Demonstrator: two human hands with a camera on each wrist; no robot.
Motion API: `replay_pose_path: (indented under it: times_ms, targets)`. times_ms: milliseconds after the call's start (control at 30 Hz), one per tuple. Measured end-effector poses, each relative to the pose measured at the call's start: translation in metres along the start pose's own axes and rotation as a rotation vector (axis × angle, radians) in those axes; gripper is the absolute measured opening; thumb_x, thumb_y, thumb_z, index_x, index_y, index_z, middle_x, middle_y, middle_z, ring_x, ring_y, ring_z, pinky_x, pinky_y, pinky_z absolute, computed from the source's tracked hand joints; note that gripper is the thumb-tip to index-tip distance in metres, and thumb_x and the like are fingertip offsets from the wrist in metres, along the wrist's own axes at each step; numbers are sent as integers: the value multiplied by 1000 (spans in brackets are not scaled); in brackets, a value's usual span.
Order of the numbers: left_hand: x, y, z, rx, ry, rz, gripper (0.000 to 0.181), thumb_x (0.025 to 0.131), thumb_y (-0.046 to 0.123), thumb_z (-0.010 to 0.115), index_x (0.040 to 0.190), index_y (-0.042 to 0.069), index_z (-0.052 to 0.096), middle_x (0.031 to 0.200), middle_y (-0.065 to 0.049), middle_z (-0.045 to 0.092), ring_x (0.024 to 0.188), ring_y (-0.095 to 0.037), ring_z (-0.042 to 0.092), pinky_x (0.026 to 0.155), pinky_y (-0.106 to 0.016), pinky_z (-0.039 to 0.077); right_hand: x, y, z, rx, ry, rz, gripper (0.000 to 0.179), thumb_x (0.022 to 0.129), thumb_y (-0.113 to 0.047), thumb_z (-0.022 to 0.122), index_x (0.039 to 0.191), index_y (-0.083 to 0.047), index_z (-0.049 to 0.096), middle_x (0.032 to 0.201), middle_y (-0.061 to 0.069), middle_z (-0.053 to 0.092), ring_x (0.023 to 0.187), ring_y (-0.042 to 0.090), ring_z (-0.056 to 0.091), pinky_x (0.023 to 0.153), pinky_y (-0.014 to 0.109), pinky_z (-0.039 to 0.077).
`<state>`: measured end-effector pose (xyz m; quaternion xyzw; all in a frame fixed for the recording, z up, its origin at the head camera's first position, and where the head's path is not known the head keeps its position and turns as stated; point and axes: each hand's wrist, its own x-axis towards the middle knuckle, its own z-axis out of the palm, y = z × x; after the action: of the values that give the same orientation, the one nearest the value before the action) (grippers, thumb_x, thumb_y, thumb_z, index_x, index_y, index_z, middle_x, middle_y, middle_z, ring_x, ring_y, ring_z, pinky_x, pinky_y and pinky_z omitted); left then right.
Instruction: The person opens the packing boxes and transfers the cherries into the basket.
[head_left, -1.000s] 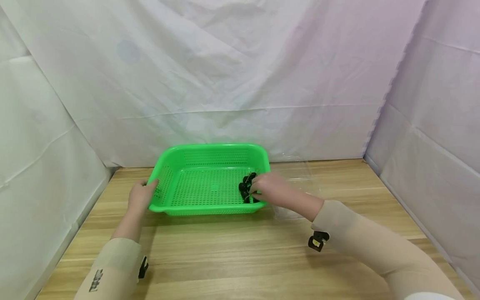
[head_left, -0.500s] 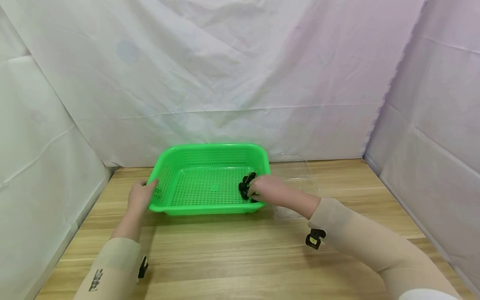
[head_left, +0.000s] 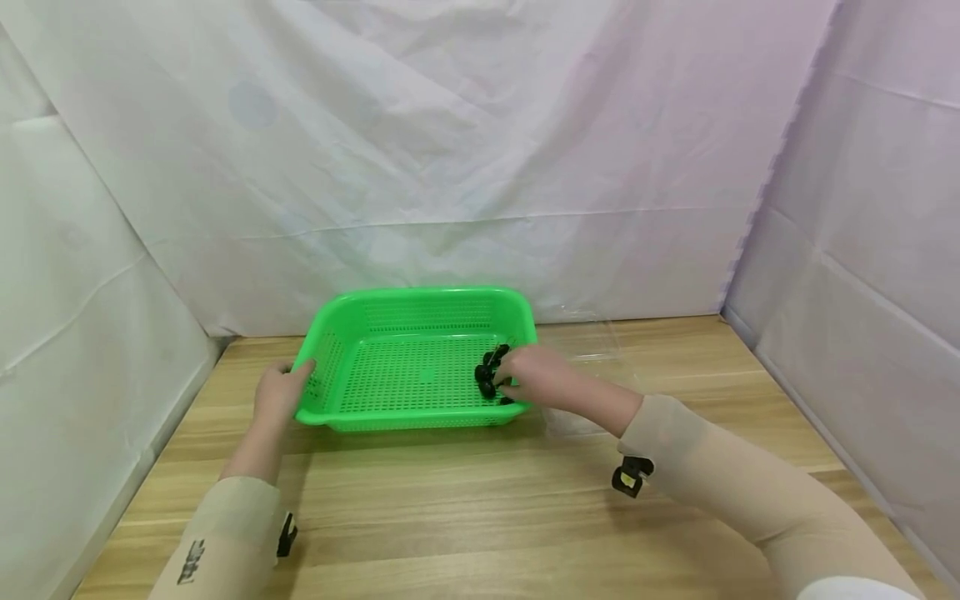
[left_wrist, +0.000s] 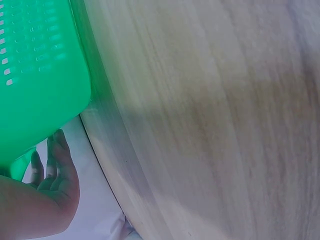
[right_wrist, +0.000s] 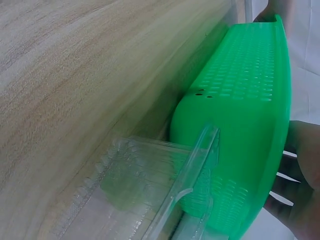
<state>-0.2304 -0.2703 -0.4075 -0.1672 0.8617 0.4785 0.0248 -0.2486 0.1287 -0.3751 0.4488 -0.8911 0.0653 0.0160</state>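
Note:
At the basket's left end, my left hand (head_left: pixel 277 393) grips the rim of the green plastic basket (head_left: pixel 427 419), thumb over the edge; the left wrist view shows its fingers (left_wrist: pixel 61 145) against the outside. My right hand (head_left: pixel 536 377) reaches over the right rim, fingers bent down among small, dark, shiny round fruits (head_left: pixel 486 377) with thin stems, like dark cherries. In the right wrist view its fingers (right_wrist: pixel 287 192) stand spread behind the basket wall, fingertips hidden. I cannot tell whether they pinch a fruit.
A clear plastic clamshell box (head_left: pixel 588 358) lies open beside the basket's right end, partly under my right forearm. The wooden table (head_left: pixel 465 508) extends toward me. White cloth (head_left: pixel 420 150) hangs behind and on both sides.
My right fingers have shifted slightly left and worked among the dark fruits; a few fruits near the fingertips have changed position. The left hand keeps its hold on the rim.

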Motion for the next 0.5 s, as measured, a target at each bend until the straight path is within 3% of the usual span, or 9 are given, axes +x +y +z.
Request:
replay_pose_path:
  times_ms: [233,500]
  targets:
    - [-2,1,0,-15,29,-6,78,99,50,42,145,-12,29,137,-32,41,116,-39,47,88,-46,46,-5,1,-8,-23,57,53,7,88,-16,71,86,-11,75,81,-3,68,75,12,63,66,27,52]
    - [-7,4,3,115,208,56,67,95,49,54,137,-2,44,130,-24,51,108,-40,53,83,-49,44,-13,5,-13,-51,149,107,8,89,-17,70,86,-12,76,85,-2,71,77,13,65,70,30,53]
